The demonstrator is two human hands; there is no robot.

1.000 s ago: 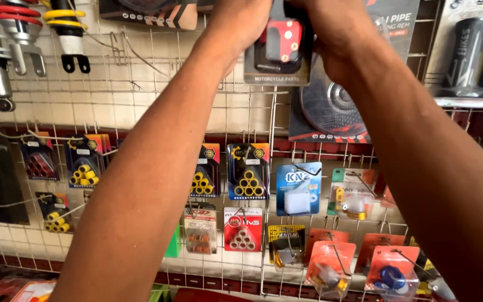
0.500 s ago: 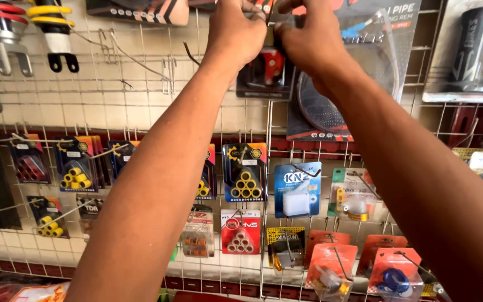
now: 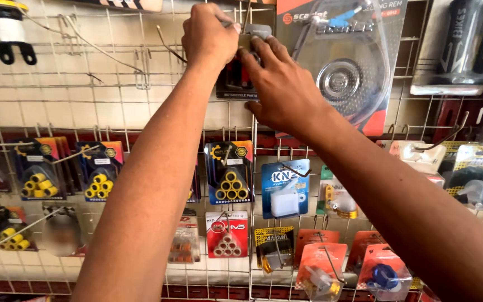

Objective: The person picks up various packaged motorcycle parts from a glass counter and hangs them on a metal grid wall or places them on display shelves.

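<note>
**Two hands on one hanging pack**

Both of your hands are raised to the top of the wire rack (image 3: 141, 67), meeting at a small blister pack (image 3: 236, 84) that hangs high up, just left of the large clear pack with the brake disc (image 3: 345, 78). Your left hand (image 3: 211, 36) is curled almost shut, fingertips pinched at the pack's grey hang tab (image 3: 255, 34). Your right hand (image 3: 283, 89) lies flatter over the front of the pack, fingers reaching up to the same tab, thumb spread low; it presses rather than grips. How firmly either hand has the tab pinched cannot be told, since the fingers cover it.

The pack looks light: a dark card back with a thin plastic bubble and a red part inside. Expect the card to be stiff enough to hold by an edge but easy to crease, and the bubble to be slick and to dent under a hard squeeze. The tab is the narrowest part and probably the likeliest to tear, so the best hold seems to be the card just under the tab, thumb in front and fingers behind, with the other hand steadying the lower edge.

Below your arms hang rows of smaller packs, among them yellow rollers (image 3: 230, 187) in a triangle and a blue pack (image 3: 285, 187).
</note>
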